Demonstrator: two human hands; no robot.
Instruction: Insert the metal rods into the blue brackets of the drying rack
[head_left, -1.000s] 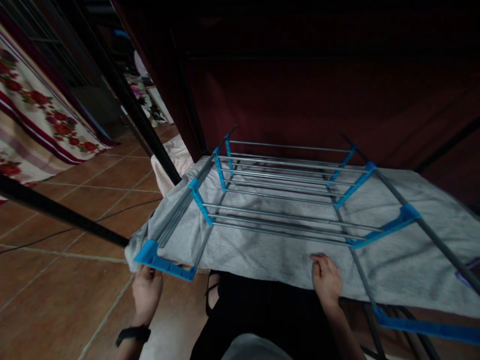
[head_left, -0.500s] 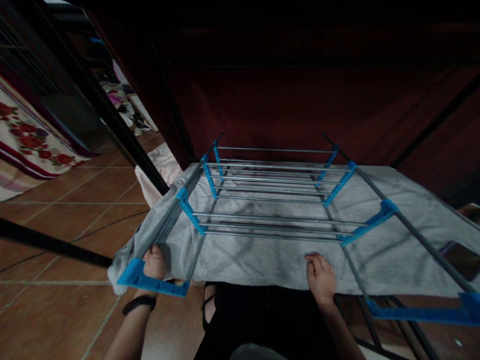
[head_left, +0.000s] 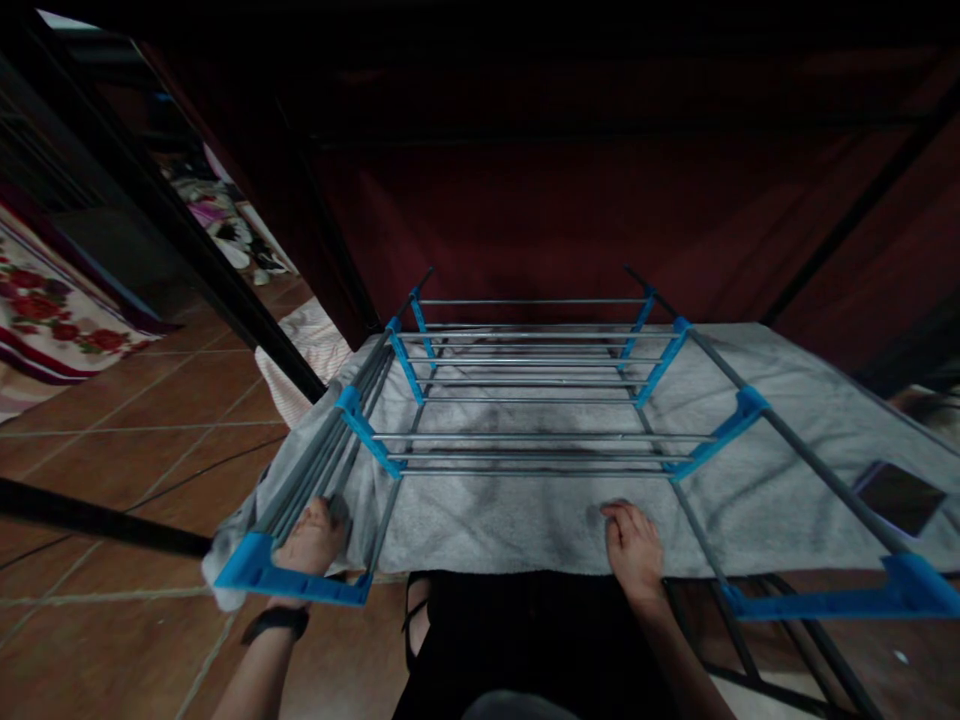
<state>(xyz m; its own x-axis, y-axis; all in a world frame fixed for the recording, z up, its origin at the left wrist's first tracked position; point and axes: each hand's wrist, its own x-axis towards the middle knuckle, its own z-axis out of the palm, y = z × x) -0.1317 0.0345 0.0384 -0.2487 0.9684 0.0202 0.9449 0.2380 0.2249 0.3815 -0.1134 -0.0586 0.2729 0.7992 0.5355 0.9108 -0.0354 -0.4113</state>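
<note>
since a second ago, the left hand has come from below the rack onto its left rods, fingers bent, grip unclear. the right hand curls loosely at the front edge of the cloth; whether it holds anything cannot be told. the rack overhangs that edge; a sharp tug could drag it over the phone.
</note>
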